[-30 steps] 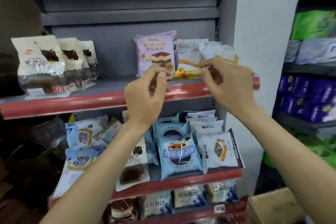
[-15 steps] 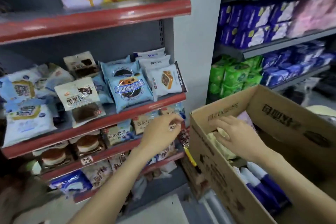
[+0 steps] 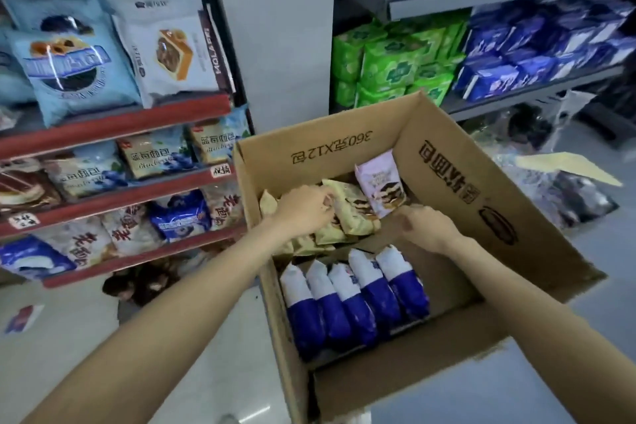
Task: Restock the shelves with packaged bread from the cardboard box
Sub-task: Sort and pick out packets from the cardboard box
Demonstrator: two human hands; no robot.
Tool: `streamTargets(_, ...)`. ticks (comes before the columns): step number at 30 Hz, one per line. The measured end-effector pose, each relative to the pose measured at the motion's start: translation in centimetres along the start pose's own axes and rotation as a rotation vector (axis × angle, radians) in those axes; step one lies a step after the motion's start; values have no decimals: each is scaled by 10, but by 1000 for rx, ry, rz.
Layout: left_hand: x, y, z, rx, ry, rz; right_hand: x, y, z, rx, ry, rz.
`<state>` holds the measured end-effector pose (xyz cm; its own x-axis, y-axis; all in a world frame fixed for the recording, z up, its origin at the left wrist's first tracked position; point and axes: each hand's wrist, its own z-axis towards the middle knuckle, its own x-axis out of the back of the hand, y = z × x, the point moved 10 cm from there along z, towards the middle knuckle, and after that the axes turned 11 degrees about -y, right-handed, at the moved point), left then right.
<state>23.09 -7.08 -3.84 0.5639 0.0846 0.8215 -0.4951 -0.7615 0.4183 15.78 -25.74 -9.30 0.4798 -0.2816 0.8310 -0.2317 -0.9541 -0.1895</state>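
1. Both hands have dropped from the red-edged shelves [image 3: 117, 120] into the open brown cardboard box [image 3: 447, 162]; a fresh pick begins
2. Left hand [image 3: 304, 212] pinches a cream bread packet [image 3: 354, 213]; right hand [image 3: 421, 224] curls beside it, grip unclear
3. Blue-and-white packets [image 3: 354, 299] wait in the box

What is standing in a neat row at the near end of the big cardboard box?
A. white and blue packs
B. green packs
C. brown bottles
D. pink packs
A: the white and blue packs stand side by side in a row at the near end of the cardboard box, while both hands reach for the yellow packs farther in.
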Motion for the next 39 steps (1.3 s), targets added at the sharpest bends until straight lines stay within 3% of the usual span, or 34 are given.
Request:
streamTargets(6, -41, -26, 64, 310, 7, -121, 9, 24, 81, 160, 134, -183)
streamTargets(11, -84, -61, 105, 465, -7, -245, 13, 26, 147, 237, 148, -259)
streamTargets(17, -119, -73, 157, 504, 17, -340, 13, 29, 213, 242, 128, -435)
streamTargets(25, -141, -76, 186, 539, 32, -394, 14, 31, 229, 250, 199, -539)
streamTargets(39, -160, -88, 203, 649, -17, -671, 5, 41, 222, 264, -99, -810)
